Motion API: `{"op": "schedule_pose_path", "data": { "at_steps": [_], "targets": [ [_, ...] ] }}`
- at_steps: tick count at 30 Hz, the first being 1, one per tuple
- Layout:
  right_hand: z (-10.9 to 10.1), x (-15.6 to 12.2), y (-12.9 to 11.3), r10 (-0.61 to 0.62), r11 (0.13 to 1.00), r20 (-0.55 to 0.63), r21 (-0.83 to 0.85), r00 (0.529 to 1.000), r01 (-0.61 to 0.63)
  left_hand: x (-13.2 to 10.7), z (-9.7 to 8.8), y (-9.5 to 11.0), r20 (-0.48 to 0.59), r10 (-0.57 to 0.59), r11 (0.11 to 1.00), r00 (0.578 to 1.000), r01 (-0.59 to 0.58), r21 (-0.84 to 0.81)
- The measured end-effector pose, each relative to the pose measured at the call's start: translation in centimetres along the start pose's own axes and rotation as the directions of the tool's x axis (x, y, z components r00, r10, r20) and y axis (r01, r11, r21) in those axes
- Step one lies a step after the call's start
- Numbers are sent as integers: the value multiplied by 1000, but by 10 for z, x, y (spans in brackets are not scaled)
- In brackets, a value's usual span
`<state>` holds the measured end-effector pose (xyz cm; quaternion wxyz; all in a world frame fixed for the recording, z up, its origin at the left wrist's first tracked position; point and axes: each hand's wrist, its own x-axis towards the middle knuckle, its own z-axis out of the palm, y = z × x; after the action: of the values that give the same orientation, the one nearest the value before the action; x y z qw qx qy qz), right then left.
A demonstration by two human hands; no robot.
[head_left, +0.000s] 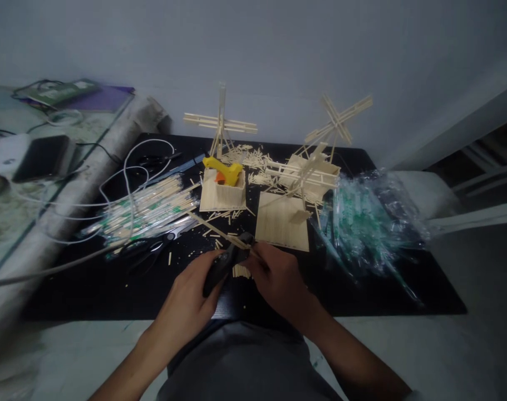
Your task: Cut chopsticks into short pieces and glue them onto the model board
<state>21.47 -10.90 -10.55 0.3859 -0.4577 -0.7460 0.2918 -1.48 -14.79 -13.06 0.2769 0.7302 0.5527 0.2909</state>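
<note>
My left hand (190,289) is closed around a black-handled hand tool (222,270), plier-like in shape, its exact kind unclear. The tool's dark head meets a thin wooden stick (215,227) in front of my fingers. My right hand (280,275) pinches the near end of that stick, close beside the tool's head; the fingertips are partly hidden. Below the hands lies a small bundle of short sticks (241,271). Just beyond my right hand is a flat stick-built base (280,223). A yellow glue gun (223,170) rests on a stick-built box (230,196) farther back.
Windmill-like stick frames (220,122) stand at the back, with cut stick pieces (253,159) strewn between them. Bagged sticks (148,209), scissors (157,245) and a white cable (130,184) lie left. Clear-green plastic wrappers (362,223) cover the black table's (428,289) right side.
</note>
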Motion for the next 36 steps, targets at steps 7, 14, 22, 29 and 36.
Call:
{"op": "schedule_pose_path", "data": {
  "at_steps": [7,14,22,29,36],
  "targets": [
    [-4,9,-5,63,994,-66,-81,996,-68,11,-5,14,37,-45,997,998,47,-61],
    [-18,33,6,82,974,-170,-195,982,-115,48,-10,22,23,10,1000,1000,-10,-17],
    [-34,39,10,224,889,-184,-363,957,-278,72,-25,30,-40,-57,998,998,56,-33],
    [-32,17,60,198,854,-59,-479,978,-202,64,-68,1,-340,-216,959,915,264,102],
    [-6,14,89,65,909,29,-413,997,-47,32,-36,-12,-112,-89,989,990,101,105]
  ]
}}
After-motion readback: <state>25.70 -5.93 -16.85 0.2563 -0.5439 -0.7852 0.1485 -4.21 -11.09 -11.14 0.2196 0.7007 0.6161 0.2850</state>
